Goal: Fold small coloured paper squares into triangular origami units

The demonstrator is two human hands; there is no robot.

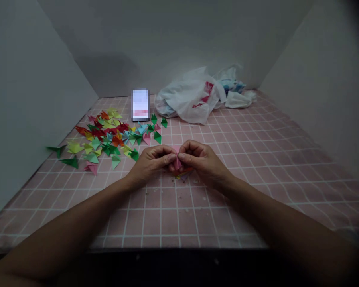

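My left hand (151, 161) and my right hand (202, 159) meet over the middle of the pink checked tabletop (257, 159). Both pinch a small pink folded paper piece (176, 157) between thumb and fingertips, one hand on each side. Just below the hands, a few flat coloured paper sheets (184, 172) lie on the table, partly hidden by my fingers. To the left lies a scattered pile of folded paper triangles (113, 135) in green, yellow, red, blue and pink.
A phone (140, 105) stands upright behind the pile, its screen lit. A crumpled white plastic bag (194, 97) lies at the back near the wall. Grey walls close in the table on left, back and right. Small crumbs dot the near tabletop.
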